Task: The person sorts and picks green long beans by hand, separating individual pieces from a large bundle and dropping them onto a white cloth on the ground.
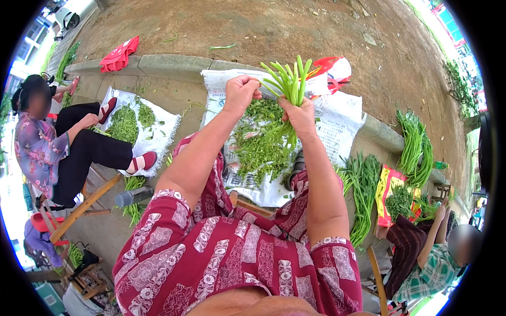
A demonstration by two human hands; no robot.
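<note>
My right hand (298,114) grips an upright bunch of leafy green vegetable stems (293,81); the bare stem ends fan out above the fist and some leaves hang below it. To its left, my left hand (242,93) has its thumb and fingers pinched together at the end of one outer stem. Beneath both hands, a loose pile of picked green leaves (263,152) lies on a white woven sack (338,126) spread on the ground between my feet. Printing shows on the sack.
A stone kerb (174,66) runs behind the sack, with a red-and-white plastic bag (340,73) beside it. Long uncut greens (361,189) lie at right. A grey bottle (134,196) is at left. Seated people (39,146) handle greens on both sides, near wooden stools (85,205).
</note>
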